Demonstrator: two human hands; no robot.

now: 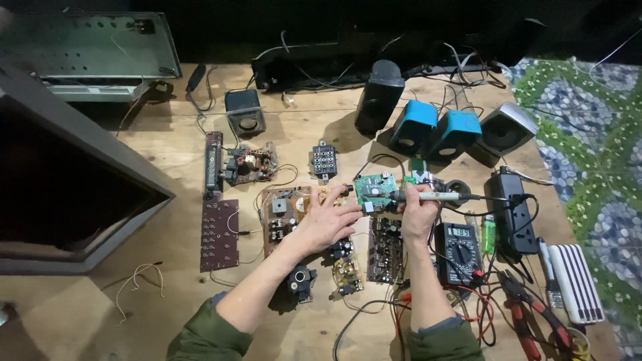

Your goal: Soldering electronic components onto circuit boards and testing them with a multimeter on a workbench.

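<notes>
Surface: a bare plywood table [167,154] strewn with circuit boards and wires, a patterned floor at its 3 o'clock edge; the room beyond 12 o'clock is dark.
Surroundings: two blue speakers [435,130] at 1 o'clock, a multimeter [457,253] just right of the right forearm, a black power strip [515,212] at 3 o'clock, red-handled pliers [525,314] at 5 o'clock.
Soldering iron [435,196]: long axis lies nearly level — handle toward 3 o'clock, tip toward 9 o'clock, over the green circuit board [374,189].
Right hand [418,212]: fingers curled tight around the iron's handle.
Left hand [331,217]: fingers spread fairly flat, tips touching the green board's left edge — the palm rests over a brown circuit board [284,217].
</notes>
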